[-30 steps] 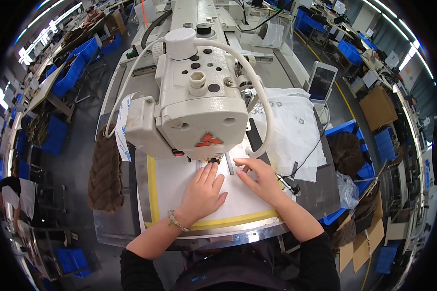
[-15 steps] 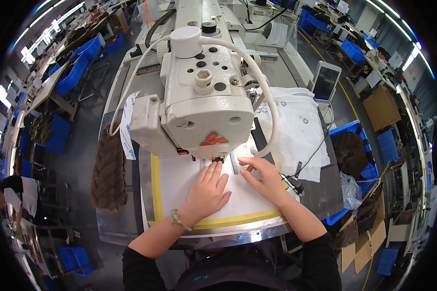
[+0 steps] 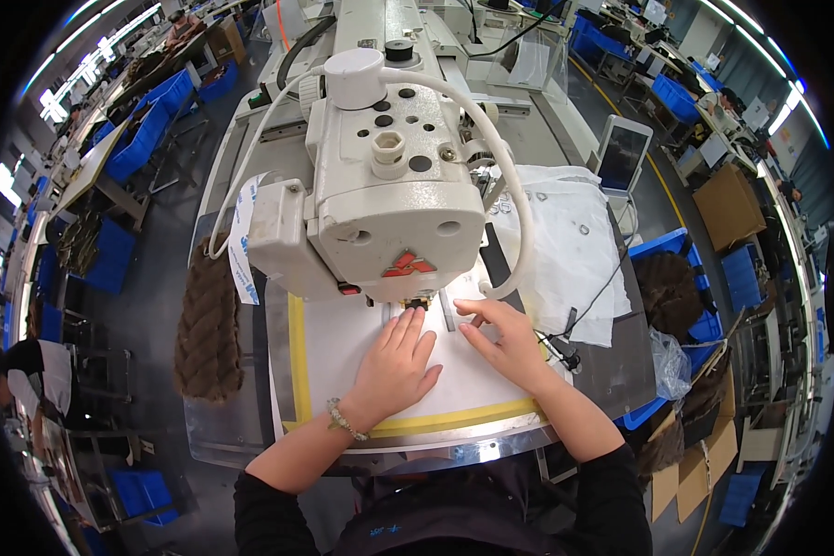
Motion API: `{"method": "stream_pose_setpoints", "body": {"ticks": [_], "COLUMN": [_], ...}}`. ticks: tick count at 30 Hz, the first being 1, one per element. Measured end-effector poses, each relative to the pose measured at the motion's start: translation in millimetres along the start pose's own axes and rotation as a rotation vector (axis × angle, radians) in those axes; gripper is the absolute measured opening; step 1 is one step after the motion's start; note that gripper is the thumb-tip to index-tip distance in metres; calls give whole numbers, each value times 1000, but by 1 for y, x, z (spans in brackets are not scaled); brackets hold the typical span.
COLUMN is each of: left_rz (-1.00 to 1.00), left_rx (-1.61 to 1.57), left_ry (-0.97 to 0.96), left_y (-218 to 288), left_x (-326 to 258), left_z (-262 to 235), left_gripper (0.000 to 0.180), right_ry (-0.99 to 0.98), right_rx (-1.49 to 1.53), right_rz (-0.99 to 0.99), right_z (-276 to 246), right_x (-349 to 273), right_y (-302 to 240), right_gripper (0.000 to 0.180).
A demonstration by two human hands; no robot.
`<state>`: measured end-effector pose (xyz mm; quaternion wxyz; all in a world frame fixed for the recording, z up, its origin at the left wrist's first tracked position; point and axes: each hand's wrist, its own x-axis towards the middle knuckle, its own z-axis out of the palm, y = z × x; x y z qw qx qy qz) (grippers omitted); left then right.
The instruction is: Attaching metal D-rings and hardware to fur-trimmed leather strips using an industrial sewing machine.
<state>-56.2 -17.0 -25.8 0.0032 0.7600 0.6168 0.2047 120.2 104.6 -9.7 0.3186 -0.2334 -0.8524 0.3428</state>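
A large cream-coloured industrial sewing machine head (image 3: 394, 218) stands right in front of me. Under it lies a white sheet (image 3: 329, 366) edged with yellow tape (image 3: 454, 420). My left hand (image 3: 394, 371) rests flat on the sheet, fingers stretched toward a small dark part (image 3: 418, 304) below the machine head; what lies beneath the fingertips is hidden. To the right, my right hand (image 3: 508, 347) is held over the sheet with thumb and forefinger apart and nothing visible between them. A narrow grey strip (image 3: 448, 313) lies just left of its fingertips.
Brown plaited-looking fur (image 3: 208, 329) lies along the table's left side. At the right, a white cloth (image 3: 565, 241) bears several small metal rings, with a black cable across it. A screen (image 3: 624, 153) stands behind; a blue bin (image 3: 704, 320) holds brown fur.
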Motion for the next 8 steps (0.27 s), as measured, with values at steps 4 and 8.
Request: {"method": "stream_pose_setpoints", "body": {"ticks": [4,8], "left_rz": [-5,-3], "left_rx": [-5,-4], "left_ry": [-3,0], "left_y": [-1,0], "left_x": [-1,-1], "left_z": [1,1], "left_gripper": [44,45], "right_ry": [-3,-9], "right_rx": [15,26], "right_rz": [1,9], "right_z": [0,-1], "right_x": [1,0], "right_y": [-1,-1], "right_gripper": [36,37]}}
